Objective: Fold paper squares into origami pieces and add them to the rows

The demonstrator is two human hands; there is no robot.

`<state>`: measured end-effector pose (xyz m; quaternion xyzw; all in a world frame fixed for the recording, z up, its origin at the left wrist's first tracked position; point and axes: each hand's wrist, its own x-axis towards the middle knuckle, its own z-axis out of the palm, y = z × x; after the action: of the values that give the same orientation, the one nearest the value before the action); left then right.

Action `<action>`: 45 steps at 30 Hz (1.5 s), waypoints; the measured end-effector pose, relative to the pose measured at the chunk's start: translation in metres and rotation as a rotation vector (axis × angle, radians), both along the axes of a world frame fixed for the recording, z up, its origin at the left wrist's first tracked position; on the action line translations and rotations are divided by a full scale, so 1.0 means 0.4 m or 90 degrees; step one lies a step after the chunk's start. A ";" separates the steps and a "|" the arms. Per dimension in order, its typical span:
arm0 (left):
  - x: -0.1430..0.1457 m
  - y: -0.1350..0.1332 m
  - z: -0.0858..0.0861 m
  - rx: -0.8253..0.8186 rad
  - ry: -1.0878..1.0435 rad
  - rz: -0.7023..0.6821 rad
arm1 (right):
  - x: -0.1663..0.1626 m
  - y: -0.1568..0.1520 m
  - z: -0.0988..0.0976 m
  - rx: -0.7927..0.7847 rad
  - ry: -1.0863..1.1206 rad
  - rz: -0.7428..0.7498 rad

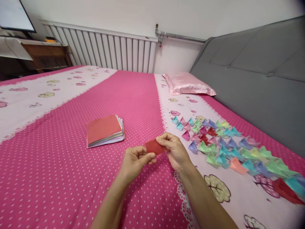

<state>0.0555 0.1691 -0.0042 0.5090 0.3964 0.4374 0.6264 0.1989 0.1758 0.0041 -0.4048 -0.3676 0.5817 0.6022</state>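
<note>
A small folded piece of red paper (154,147) is held up between both hands above the pink dotted bedspread (95,178). My left hand (137,160) pinches its lower left side, thumb in front. On the upper right corner, the thumb and fingers of my right hand (174,149) are closed. To the left lies a stack of coloured paper sheets (105,129) with a red sheet on top. Rows of folded paper boats (224,151) in many colours stand to the right of my right hand.
A pink satin pillow (188,83) lies at the far right of the bed, beside the grey padded headboard (257,57). Behind the bed are a white radiator (107,47) and a pipe (183,36). A monitor (15,16) stands on a desk at the far left.
</note>
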 end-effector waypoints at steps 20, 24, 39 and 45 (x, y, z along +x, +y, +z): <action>-0.026 0.016 -0.006 -0.174 -0.223 0.085 | 0.002 -0.002 -0.024 0.545 -0.682 -0.023; -0.024 0.018 -0.017 -0.151 -0.194 0.095 | 0.011 -0.001 -0.016 0.546 -0.693 0.008; -0.027 0.012 -0.012 -0.204 -0.206 0.092 | 0.035 0.002 0.002 0.404 -0.566 0.104; -0.025 0.011 -0.015 -0.161 -0.177 0.069 | 0.032 -0.001 0.004 0.387 -0.572 0.128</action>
<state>0.0455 0.1736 -0.0101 0.3391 0.3850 0.4834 0.7093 0.2115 0.1755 0.0058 -0.3839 -0.7766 0.2740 0.4177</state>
